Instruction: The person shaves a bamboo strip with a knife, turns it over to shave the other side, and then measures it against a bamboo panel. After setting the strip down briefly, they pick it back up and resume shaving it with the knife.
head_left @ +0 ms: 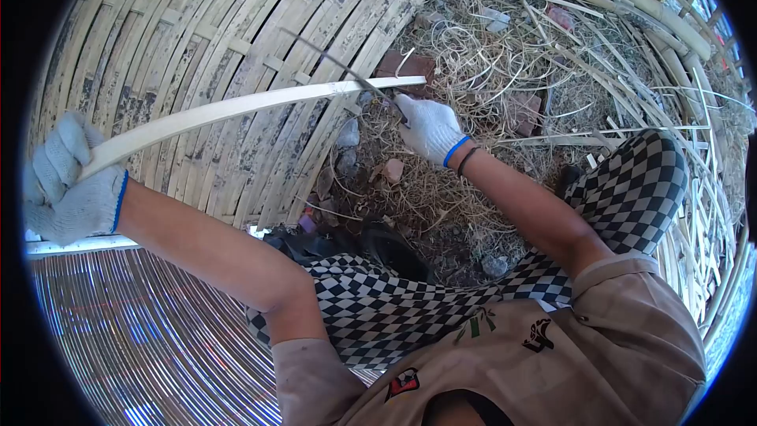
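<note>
My left hand [67, 185], in a white knitted glove with a blue cuff, is wrapped round the near end of a long pale bamboo strip [236, 104]. The strip bows across to the right, its far end lying over a reddish-brown brick [404, 65]. In my gloved right hand [434, 130], the fingers are closed round a knife, whose long, thin dark blade [325, 55] points up and left. That blade crosses the strip near its far end. Most of the knife's handle is hidden by the glove.
A woven bamboo panel [197, 39] spans the upper left. Thin shavings [481, 55] litter the ground beyond my right hand, around another brick [524, 113]. Small stones [393, 170] lie below that hand. Loose bamboo strips [702, 244] are heaped at the right, beside my checkered trouser leg [639, 181].
</note>
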Demonstrator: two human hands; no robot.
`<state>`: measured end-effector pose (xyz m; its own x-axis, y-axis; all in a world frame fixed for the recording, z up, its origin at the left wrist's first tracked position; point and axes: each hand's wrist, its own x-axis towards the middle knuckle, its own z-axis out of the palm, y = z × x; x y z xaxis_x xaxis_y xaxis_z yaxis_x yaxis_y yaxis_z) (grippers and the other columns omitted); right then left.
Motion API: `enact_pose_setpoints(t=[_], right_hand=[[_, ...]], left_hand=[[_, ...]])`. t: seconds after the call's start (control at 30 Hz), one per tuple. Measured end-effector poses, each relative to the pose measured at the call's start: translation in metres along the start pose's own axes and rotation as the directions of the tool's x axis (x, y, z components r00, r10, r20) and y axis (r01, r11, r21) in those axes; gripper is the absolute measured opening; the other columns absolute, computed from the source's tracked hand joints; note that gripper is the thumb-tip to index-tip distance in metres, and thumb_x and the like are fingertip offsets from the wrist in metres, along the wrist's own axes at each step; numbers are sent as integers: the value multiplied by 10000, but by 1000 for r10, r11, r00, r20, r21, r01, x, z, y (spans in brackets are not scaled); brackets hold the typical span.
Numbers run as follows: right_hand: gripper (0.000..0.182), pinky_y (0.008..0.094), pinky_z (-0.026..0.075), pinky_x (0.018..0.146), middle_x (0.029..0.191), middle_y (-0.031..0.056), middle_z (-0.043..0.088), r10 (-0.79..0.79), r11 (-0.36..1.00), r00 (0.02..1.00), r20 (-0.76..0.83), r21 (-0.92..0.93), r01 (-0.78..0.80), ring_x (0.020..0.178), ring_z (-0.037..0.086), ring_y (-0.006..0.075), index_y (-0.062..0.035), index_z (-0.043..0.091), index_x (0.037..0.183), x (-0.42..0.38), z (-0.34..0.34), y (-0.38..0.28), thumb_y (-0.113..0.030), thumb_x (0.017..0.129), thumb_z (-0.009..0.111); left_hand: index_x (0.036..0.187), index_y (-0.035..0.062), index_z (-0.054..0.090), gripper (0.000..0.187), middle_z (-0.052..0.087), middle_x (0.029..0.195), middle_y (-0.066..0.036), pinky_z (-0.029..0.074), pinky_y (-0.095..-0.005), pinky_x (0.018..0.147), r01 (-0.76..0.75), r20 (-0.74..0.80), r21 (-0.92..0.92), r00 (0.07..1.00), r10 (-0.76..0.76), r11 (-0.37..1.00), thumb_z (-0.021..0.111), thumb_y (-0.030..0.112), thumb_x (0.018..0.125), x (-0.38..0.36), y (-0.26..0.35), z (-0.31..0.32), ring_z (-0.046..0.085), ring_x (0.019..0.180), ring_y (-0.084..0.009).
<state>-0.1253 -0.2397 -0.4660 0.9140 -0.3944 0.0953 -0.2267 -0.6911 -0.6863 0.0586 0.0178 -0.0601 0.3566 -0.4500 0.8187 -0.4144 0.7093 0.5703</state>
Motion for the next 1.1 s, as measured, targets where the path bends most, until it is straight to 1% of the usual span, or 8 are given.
enact_pose_setpoints(t=[0.03,0.17,0.27,0.47,0.7,0.8,1.0,1.1], right_hand=[[293,514,557,781,953,244,717,-73,997,997,-13,-1,73,933,704,434,-37,586,1084,-2,-1,-3,-183,838,651],[296,515,554,810,974,241,717,256,966,965,61,7,-257,958,697,441,-53,603,1098,-20,36,75,-198,847,664],[302,524,553,828,981,246,717,315,949,941,127,-81,-306,960,698,440,-43,604,1101,-14,32,85,-198,849,664],[340,510,557,788,943,216,719,-44,999,999,-33,-31,43,927,705,415,-60,590,1171,-11,8,20,-202,868,650],[393,522,555,789,951,199,734,315,935,947,53,-187,-301,938,716,406,-77,603,1240,-35,60,131,-183,864,640],[375,522,557,786,936,197,736,390,920,902,184,-110,-375,931,718,408,-79,612,1226,-20,19,55,-160,860,633],[377,516,556,767,939,207,737,-67,998,997,-24,16,67,919,721,400,-98,611,1237,-18,-7,10,-183,873,650],[360,499,567,782,959,222,736,211,977,973,90,0,-212,930,721,403,-84,634,1210,-39,22,63,-201,872,663]], left_hand=[[492,278,350,441,309,409,91,234,-283,431,-3,-9,2,1000,3,1000,512,303,902,-2,0,3,242,349,-84],[498,278,354,439,313,407,89,238,-278,428,-4,35,-5,999,4,1000,505,327,908,-3,1,15,242,345,-87],[498,272,347,454,303,408,86,228,-278,428,-39,-9,20,999,39,999,521,352,909,-8,1,26,233,344,-88],[512,266,353,448,277,425,82,219,-285,451,-29,-33,4,999,29,1000,575,339,894,-12,-1,14,207,372,-88],[532,269,354,426,281,446,85,226,-307,477,44,61,-76,997,-39,996,616,335,861,-11,2,17,215,404,-91],[540,266,362,422,287,452,81,234,-312,481,33,53,-90,998,-28,995,604,370,870,-10,-1,12,217,404,-100],[545,264,366,422,291,454,76,237,-313,481,34,37,-65,999,-32,997,584,398,881,-1,1,7,216,398,-106],[545,267,367,418,287,450,80,228,-310,477,35,45,-54,998,-33,998,596,393,870,-2,1,18,214,398,-103]])
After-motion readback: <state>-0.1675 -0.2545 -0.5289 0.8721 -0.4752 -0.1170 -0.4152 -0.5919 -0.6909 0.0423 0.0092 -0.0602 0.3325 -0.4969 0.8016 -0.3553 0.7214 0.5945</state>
